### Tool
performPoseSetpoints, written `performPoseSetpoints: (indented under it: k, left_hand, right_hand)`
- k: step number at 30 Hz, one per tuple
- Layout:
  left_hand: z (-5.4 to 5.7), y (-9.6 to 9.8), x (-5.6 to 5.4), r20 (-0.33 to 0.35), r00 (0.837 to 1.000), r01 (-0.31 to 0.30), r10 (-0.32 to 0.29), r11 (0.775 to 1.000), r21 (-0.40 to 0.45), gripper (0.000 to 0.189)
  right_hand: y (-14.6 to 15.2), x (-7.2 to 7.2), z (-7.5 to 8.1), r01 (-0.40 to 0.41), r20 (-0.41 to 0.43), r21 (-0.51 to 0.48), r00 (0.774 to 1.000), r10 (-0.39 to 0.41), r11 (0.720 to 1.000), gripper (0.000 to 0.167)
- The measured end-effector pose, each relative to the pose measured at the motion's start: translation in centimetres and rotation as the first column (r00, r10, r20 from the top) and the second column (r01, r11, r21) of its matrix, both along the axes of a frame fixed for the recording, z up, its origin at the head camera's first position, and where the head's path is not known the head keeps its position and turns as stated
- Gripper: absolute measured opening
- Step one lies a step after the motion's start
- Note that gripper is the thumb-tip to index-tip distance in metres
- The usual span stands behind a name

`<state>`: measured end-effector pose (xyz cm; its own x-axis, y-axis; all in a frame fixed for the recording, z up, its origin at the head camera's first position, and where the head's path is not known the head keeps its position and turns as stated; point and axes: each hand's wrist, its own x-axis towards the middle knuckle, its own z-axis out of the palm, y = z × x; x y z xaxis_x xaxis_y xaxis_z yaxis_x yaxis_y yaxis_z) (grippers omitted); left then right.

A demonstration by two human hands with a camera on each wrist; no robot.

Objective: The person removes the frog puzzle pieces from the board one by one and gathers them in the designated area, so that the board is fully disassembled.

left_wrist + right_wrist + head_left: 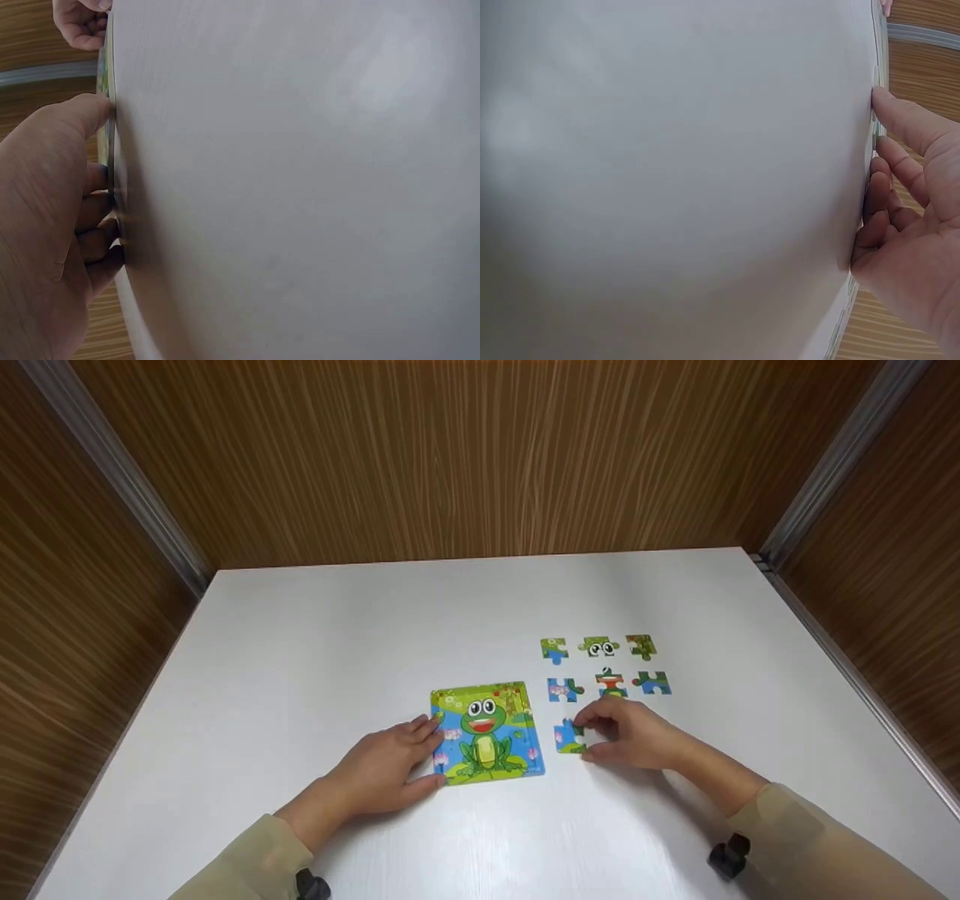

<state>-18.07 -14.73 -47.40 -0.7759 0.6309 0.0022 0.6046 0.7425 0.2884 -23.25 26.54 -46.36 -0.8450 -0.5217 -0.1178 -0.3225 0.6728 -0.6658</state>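
A square frog puzzle board (487,735) lies flat on the white table. My left hand (390,769) rests against the board's left side, the fingers on its edge and the thumb at the lower left corner. To the right of the board, my right hand (634,733) holds a blue and green puzzle piece (568,739) between thumb and index finger, low at the table. In the right wrist view the fingertips (881,94) hide most of what they touch. Beyond that hand lie a piece with the frog's eyes (598,648) and one with its red mouth (610,681).
Several other loose pieces lie in rows right of the board, among them a green and blue one (554,648), a pink and blue one (562,690) and a blue one (654,683). Wood-grain panels (480,457) wall the white table (337,637) at the back and sides.
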Motion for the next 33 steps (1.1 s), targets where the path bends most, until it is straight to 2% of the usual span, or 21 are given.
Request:
performPoseSetpoints:
  k: [13, 21, 27, 33]
  left_hand:
    - [0.1, 0.0, 0.1, -0.002, 1.000, -0.009, 0.009, 1.000, -0.013, 0.070]
    - [0.2, 0.0, 0.0, 0.005, 1.000, -0.002, 0.002, 1.000, -0.018, 0.069]
    - [0.3, 0.1, 0.0, 0.018, 1.000, -0.002, 0.002, 1.000, -0.023, 0.071]
    - [0.4, 0.1, 0.1, 0.022, 1.000, -0.005, 0.006, 1.000, -0.030, 0.071]
  right_hand:
    - [0.1, 0.0, 0.0, -0.004, 0.001, -0.019, 1.000, 0.004, 1.000, 0.038]
    - [0.2, -0.2, 0.3, 0.025, 0.025, -0.045, 0.999, -0.024, 0.999, 0.037]
    - [-0.5, -0.4, 1.2, -0.029, -0.054, -0.101, 0.998, 0.024, 0.995, 0.031]
    - [-3.3, -0.3, 2.5, -0.098, -0.094, -0.120, 0.992, 0.087, 0.988, 0.032]
